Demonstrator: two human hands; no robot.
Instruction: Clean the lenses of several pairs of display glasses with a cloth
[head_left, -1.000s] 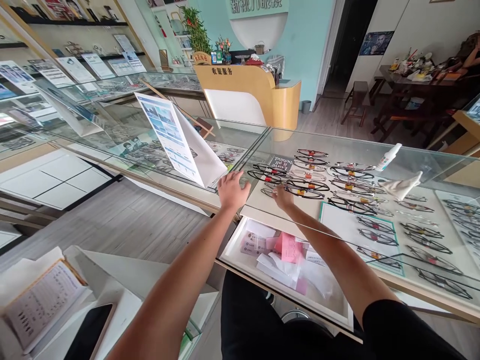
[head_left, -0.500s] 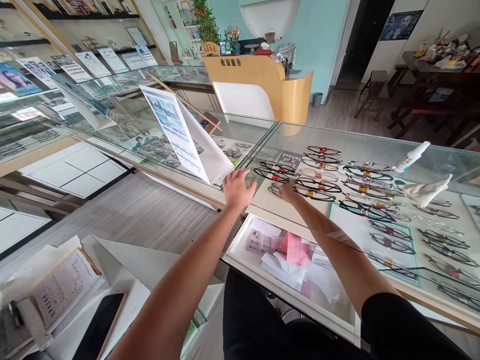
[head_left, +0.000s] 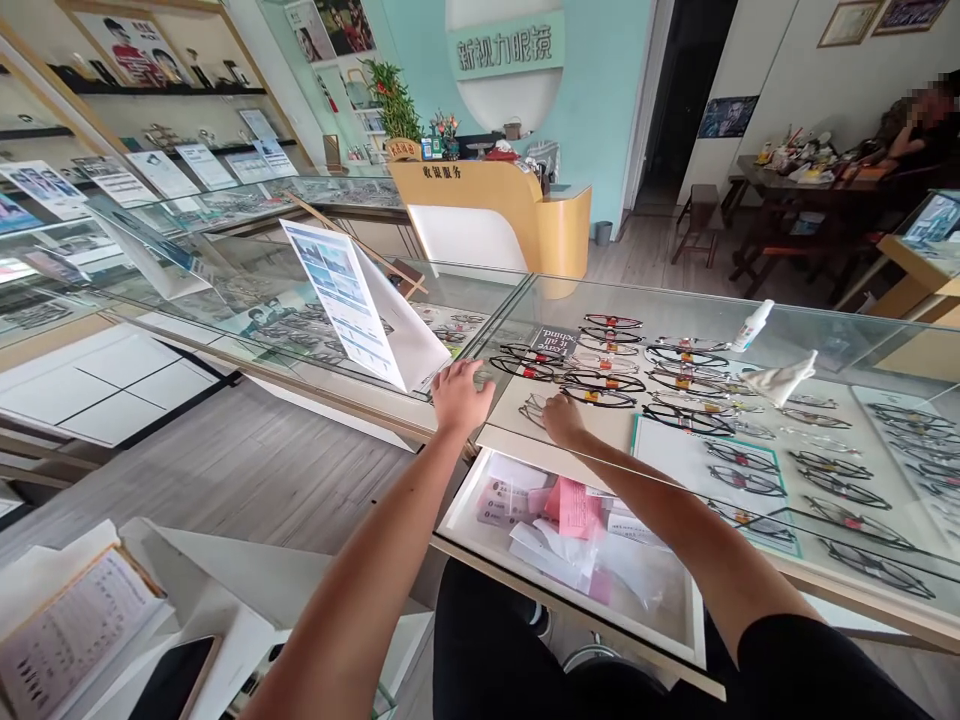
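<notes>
My left hand (head_left: 461, 395) rests on the glass counter top near its front edge, fingers spread, holding nothing. Just beyond it stands a folded white display card (head_left: 349, 310). Under the glass, inside the showcase, my right hand (head_left: 564, 420) has its fingers closed at a thin-framed pair of eyeglasses (head_left: 533, 409); the fingertips are partly hidden. Black-framed glasses (head_left: 529, 362) with a red tag lie just behind it. More dark frames (head_left: 602, 388) with orange tags are lined up to the right.
Below the counter a white drawer (head_left: 457, 500) stands pulled out, with pink and white papers. A white bottle (head_left: 752, 326) and a cloth (head_left: 784, 380) sit on the glass. At lower left are a phone (head_left: 176, 680) and notebook (head_left: 82, 630). A person (head_left: 926, 130) sits far right.
The view has tilted up, bringing the wall sign and a seated person into sight. My right hand has drawn slightly toward me with the thin-framed eyeglasses. My left hand stays on the glass.
</notes>
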